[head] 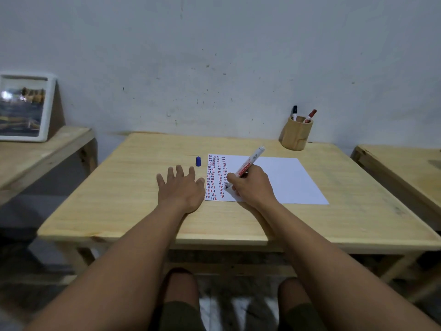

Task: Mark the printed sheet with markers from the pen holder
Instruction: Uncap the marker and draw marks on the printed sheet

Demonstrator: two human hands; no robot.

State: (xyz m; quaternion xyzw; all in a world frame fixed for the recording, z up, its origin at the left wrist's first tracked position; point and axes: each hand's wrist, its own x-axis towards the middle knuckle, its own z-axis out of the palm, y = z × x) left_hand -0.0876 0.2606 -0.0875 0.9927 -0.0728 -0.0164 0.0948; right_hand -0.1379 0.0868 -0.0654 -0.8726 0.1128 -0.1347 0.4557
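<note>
Leftmost, at about nine o'clock, a white-framed picture leans on a side table against the pale wall. Moving toward the centre, a light wooden table fills the middle of the view, seen from above by a seated person whose two bare forearms reach forward from the six o'clock edge. The left hand lies flat on the tabletop, palm down, fingers spread and pointing toward twelve o'clock, holding nothing, its thumb just beside the left edge of the paper. A small blue marker cap stands upright just past the fingertips, at their one o'clock. Next comes the printed sheet, white, lying flat right of centre, with columns of short red and dark dashes along its left side and the rest blank. The right hand rests on the sheet's lower left part, fingers curled in a writing grip around a marker with a white and red barrel. The marker tilts toward one o'clock, its tip down on the paper beside the dash columns. Farther right, at one o'clock near the wall, a round wooden pen holder stands upright, holding a black-capped marker and a red-capped marker. Another wooden table's edge shows at three o'clock.
</note>
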